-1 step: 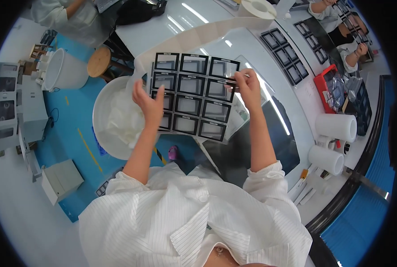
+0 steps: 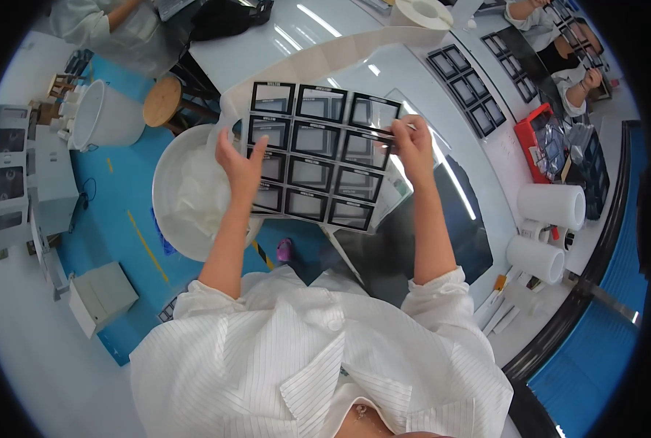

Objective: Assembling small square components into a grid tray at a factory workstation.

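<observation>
A sheet of black rectangular frames [image 2: 311, 155], set in rows of three with see-through windows, is held up in front of me. My right hand [image 2: 413, 152] pinches its right edge near the upper corner, thumb and fingertips closed on the rim. At the left edge, my left hand [image 2: 240, 162] is spread, the thumb overlapping the frames and the fingers standing apart outside the edge. Below the sheet, a dark flat mat [image 2: 442, 226] lies on the white table [image 2: 479, 197].
At my left stands a white bin [image 2: 170, 219] lined with pale film, near a round wooden stool [image 2: 162, 101]. Another framed sheet [image 2: 465, 91] lies far right, by a red crate [image 2: 535, 131] and white rolls [image 2: 552, 206]. Co-workers sit at the far left and far right.
The sheet's upper part has shifted slightly up and to the right, together with my right hand. My left hand has moved slightly left.
</observation>
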Demonstrator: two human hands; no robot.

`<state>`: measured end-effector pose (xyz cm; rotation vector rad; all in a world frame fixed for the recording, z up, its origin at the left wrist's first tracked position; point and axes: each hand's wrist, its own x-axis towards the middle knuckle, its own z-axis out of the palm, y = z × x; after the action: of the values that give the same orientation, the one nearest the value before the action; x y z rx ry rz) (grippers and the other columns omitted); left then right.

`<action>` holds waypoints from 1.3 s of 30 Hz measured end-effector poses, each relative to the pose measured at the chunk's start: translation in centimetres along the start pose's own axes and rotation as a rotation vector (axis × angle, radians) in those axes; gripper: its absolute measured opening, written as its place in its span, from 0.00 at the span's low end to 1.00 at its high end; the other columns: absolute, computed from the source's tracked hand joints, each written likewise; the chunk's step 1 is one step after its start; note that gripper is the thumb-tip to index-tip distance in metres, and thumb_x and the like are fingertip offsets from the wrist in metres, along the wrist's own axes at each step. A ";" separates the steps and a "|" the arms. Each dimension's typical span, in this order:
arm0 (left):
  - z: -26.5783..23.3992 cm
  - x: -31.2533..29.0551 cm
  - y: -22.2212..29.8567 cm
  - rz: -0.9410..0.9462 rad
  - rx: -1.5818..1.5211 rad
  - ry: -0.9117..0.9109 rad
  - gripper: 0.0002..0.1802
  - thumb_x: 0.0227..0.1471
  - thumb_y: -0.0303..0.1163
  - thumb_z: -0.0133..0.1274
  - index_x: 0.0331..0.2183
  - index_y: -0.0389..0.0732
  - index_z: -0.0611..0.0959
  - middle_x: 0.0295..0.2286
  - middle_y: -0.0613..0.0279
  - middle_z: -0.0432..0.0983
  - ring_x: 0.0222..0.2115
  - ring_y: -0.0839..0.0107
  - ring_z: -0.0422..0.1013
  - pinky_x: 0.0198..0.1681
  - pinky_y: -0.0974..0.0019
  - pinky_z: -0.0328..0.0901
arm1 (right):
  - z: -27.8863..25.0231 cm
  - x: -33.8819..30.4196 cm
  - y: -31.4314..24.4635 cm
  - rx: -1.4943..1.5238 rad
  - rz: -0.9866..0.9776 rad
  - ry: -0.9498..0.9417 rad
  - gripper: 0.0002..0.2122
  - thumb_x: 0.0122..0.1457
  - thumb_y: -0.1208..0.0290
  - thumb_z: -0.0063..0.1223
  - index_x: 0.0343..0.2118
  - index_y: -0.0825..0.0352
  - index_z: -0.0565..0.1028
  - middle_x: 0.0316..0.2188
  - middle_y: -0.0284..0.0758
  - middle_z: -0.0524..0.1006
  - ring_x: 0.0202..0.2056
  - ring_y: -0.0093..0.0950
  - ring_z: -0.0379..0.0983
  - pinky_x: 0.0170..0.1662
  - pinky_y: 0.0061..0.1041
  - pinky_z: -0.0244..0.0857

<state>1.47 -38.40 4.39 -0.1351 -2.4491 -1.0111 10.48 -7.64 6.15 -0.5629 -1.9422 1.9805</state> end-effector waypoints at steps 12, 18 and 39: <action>-3.2 -14.5 12.5 -0.784 -0.943 -1.944 0.12 0.59 0.34 0.49 0.40 0.36 0.73 0.33 0.53 0.79 0.30 0.65 0.78 0.32 0.69 0.73 | -21.9 -19.7 -2.5 -1.088 -0.039 0.608 0.15 0.59 0.67 0.55 0.45 0.70 0.71 0.32 0.33 0.77 0.30 0.20 0.73 0.34 0.19 0.67; -2.6 -22.4 9.3 -1.034 -1.040 -1.931 0.11 0.61 0.36 0.48 0.38 0.36 0.74 0.37 0.56 0.77 0.37 0.65 0.76 0.43 0.68 0.72 | -6.5 -29.8 -3.0 -0.835 0.290 0.091 0.17 0.59 0.64 0.54 0.48 0.70 0.73 0.47 0.43 0.74 0.49 0.36 0.71 0.52 0.29 0.63; -1.2 -25.1 12.8 -0.053 -1.191 -2.275 0.08 0.58 0.33 0.52 0.32 0.38 0.80 0.31 0.69 0.75 0.36 0.81 0.68 0.42 0.75 0.63 | -6.8 -36.6 -8.9 -0.967 0.239 0.079 0.12 0.57 0.69 0.54 0.42 0.70 0.74 0.28 0.42 0.78 0.29 0.36 0.74 0.35 0.30 0.67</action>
<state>27.42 -27.76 1.49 -2.8733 -2.0283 -3.1996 45.30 -18.92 17.29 -1.1001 -2.8028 0.9565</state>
